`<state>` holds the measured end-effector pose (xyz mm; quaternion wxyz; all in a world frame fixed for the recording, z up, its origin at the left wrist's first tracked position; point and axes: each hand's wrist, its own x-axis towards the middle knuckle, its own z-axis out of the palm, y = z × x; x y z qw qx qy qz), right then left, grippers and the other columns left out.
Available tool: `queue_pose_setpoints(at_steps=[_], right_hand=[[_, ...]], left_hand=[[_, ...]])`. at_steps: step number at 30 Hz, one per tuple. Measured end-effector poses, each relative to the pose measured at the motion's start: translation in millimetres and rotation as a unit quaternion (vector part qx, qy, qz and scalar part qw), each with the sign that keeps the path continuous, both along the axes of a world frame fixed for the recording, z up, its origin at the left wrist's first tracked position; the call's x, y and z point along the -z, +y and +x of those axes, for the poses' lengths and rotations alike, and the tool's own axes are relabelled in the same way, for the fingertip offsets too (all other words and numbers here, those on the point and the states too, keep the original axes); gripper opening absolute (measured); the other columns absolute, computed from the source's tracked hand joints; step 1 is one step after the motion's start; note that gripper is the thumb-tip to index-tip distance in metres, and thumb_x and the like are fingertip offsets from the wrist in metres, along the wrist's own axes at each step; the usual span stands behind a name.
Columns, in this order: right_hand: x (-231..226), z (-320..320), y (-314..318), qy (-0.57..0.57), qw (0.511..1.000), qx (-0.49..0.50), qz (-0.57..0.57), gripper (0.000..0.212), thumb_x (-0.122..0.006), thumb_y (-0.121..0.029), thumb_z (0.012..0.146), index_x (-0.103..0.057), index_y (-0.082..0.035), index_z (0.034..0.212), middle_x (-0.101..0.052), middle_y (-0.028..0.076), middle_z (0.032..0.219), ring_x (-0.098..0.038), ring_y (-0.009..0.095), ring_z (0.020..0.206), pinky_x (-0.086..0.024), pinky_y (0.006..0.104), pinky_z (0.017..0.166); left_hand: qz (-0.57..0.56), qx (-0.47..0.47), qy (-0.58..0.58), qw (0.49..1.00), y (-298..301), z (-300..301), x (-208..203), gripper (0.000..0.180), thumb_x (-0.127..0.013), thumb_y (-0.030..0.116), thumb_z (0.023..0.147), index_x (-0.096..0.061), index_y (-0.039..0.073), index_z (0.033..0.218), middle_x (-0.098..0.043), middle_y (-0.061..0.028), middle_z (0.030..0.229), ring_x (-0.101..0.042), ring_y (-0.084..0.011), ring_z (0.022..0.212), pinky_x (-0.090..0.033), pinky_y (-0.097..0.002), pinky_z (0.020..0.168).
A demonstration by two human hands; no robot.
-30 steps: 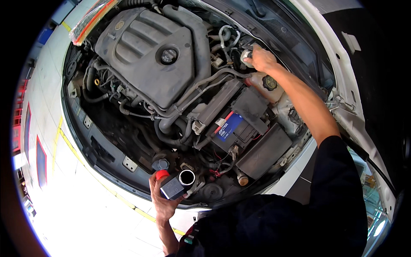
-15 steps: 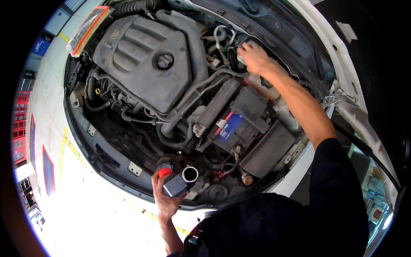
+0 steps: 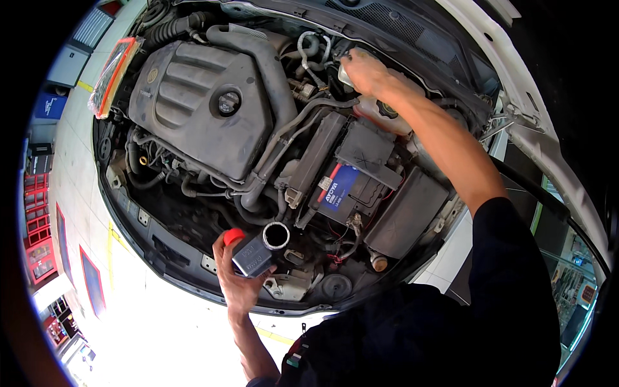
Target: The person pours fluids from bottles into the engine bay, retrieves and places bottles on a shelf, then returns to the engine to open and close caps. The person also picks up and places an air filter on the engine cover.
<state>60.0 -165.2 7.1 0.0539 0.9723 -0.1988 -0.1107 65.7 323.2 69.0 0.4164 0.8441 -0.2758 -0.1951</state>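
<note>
Glare-washed white floor (image 3: 174, 342), yellow line (image 3: 118, 237), red rack (image 3: 37, 209), perhaps glass shelving (image 3: 580, 300).

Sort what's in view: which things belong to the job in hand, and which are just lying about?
In use:
dark container and red round piece, at the left hand
pale object under the right hand, kind unclear

Apparently just lying about:
plastic-wrapped, orange-edged panel
blue box-shaped item

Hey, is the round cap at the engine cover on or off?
It looks on: the dark cap sits in the round recess of the engine cover.
</note>
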Motion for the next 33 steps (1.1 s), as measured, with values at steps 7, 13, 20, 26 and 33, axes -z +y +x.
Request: queue_pose_setpoints(at_steps=[7, 13, 20, 26, 33], right_hand=[[-39, -37, 7, -0.305, 0.950, -0.032, 0.051, 0.047, -0.072, 0.002, 0.072, -0.057, -0.008, 0.116, -0.053, 0.012, 0.116, -0.057, 0.033, 0.105, -0.051, 0.0394, 0.089], [-61, -132, 79, -0.431, 0.860, 0.113, 0.249, 0.042, -0.073, 0.002, 0.075, -0.056, -0.006, 0.113, -0.054, 0.012, 0.115, -0.059, 0.031, 0.105, -0.050, 0.0370, 0.086], [-38, -231, 116, -0.404, 0.851, 0.196, 0.273, 0.049, -0.074, 0.002, 0.075, -0.054, -0.008, 0.119, -0.053, 0.012, 0.119, -0.056, 0.028, 0.108, -0.050, 0.0358, 0.083], [-11, -271, 126, -0.394, 0.839, 0.263, 0.267, 0.052, -0.076, 0.000, 0.075, -0.054, -0.009, 0.121, -0.052, 0.014, 0.124, -0.055, 0.028, 0.110, -0.049, 0.0356, 0.083], [1, -287, 126, -0.392, 0.834, 0.271, 0.277, 0.053, -0.077, -0.001, 0.076, -0.053, -0.010, 0.122, -0.051, 0.014, 0.126, -0.054, 0.029, 0.111, -0.048, 0.0366, 0.083]], left_hand=[[-0.022, 0.021, -0.010, 0.999, -65, 44, -22, 0.078, -0.087, 0.005, 0.052, -0.058, 0.007, 0.124, -0.050, -0.0094, 0.128, -0.055, -0.0282, 0.117, -0.045, -0.0380, 0.100], [-0.027, 0.127, -0.170, 0.977, -172, 107, -39, 0.076, -0.085, 0.008, 0.059, -0.056, 0.005, 0.129, -0.052, -0.0151, 0.127, -0.057, -0.0332, 0.113, -0.045, -0.0376, 0.098], [0.060, 0.168, -0.267, 0.947, -275, 118, -12, 0.069, -0.084, 0.019, 0.065, -0.057, 0.010, 0.129, -0.052, -0.0126, 0.133, -0.057, -0.0349, 0.116, -0.048, -0.0424, 0.096], [0.155, 0.174, -0.315, 0.920, -312, 109, -2, 0.061, -0.083, 0.016, 0.066, -0.061, 0.013, 0.123, -0.055, -0.0109, 0.128, -0.062, -0.0366, 0.108, -0.051, -0.0468, 0.090], [0.225, 0.174, -0.342, 0.896, -337, 102, 11, 0.064, -0.082, 0.018, 0.066, -0.060, 0.014, 0.126, -0.055, -0.0074, 0.129, -0.062, -0.0343, 0.109, -0.051, -0.0448, 0.089]])
